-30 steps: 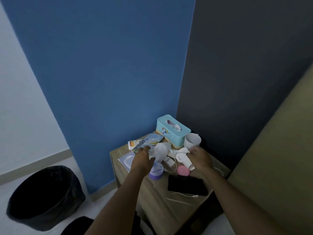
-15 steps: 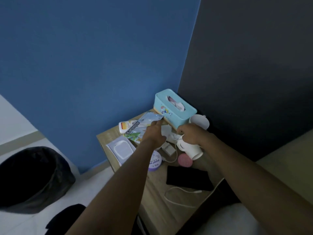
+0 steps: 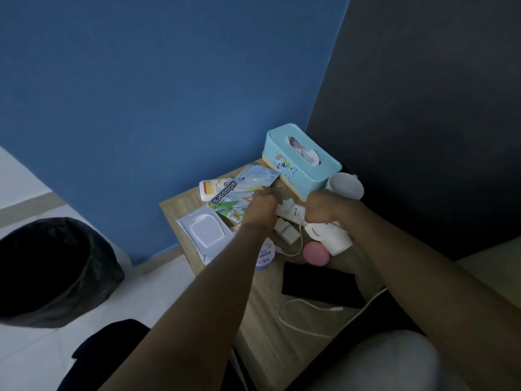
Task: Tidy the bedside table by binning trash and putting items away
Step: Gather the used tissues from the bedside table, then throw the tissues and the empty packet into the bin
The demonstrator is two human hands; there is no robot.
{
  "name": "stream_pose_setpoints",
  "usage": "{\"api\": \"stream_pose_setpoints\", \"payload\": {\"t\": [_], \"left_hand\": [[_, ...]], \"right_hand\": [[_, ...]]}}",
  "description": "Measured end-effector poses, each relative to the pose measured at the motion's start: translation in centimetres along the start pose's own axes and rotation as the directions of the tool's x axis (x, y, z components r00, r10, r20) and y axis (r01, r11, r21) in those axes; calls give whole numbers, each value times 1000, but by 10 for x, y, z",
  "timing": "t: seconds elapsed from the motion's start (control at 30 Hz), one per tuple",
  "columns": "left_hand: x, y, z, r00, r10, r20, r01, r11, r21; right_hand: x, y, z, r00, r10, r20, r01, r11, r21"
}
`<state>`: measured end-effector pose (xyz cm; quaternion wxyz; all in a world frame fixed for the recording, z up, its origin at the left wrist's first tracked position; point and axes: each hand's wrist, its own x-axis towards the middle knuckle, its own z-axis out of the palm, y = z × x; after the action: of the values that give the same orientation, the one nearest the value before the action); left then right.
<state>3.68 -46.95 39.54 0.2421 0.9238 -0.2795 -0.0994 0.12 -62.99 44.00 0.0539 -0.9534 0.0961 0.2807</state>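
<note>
Both hands [image 3: 260, 206] moved beside "scissors!" packet [image 3: 239, 190].

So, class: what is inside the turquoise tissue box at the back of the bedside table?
Through the top slot of the tissue box a pale crumpled tissue shows. How much more it holds is hidden by the lid.

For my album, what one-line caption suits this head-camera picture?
Two hands gather clutter on a crowded bedside table, a black-lined bin waiting alongside.

Head-worn camera looks steeply down, close above the bedside table [image 3: 180, 206] corner.
</note>
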Motion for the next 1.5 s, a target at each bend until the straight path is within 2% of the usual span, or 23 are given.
{"api": "stream_pose_setpoints", "payload": {"t": [0.27, 0.4, 0.6, 0.77, 0.87, 1.03, 1.17, 1.27, 1.5], "left_hand": [[-2, -2, -13, 998, -9, -64, 8, 1000, -16], [-8, 3, -25, 996, -26, -91, 24, 1000, -19], [-22, 13, -51, 991, 1, -137, -10, 998, -65], [-34, 24, -83, 984, -16, -178, 2, 997, -78], [-41, 29, -103, 976, -13, -217, 0, 998, -60], [-61, 27, -134, 948, -28, -316, 21, 999, -27], [-84, 6, -159, 922, -102, -373, 93, 995, -40], [-107, -30, -177, 896, -187, -402, 143, 980, -139], [-189, -144, -205, 774, -414, -480, 287, 904, -316]], "right_hand": [[-12, -2, -17, 999, 3, 36, -4, 1000, 12], [-24, -5, -28, 1000, -28, 5, 28, 999, 29], [-48, -12, -51, 978, -51, -200, 62, 997, 46], [-74, -20, -67, 901, -53, -431, 119, 985, 127], [-84, -23, -75, 865, -57, -499, 134, 984, 119], [-98, -36, -83, 845, -72, -529, 152, 982, 110], [-106, -63, -78, 827, -98, -553, 194, 974, 119], [-105, -98, -67, 831, -143, -538, 220, 972, 80], [-91, -219, -28, 832, -342, -436, 374, 927, -12]]}}
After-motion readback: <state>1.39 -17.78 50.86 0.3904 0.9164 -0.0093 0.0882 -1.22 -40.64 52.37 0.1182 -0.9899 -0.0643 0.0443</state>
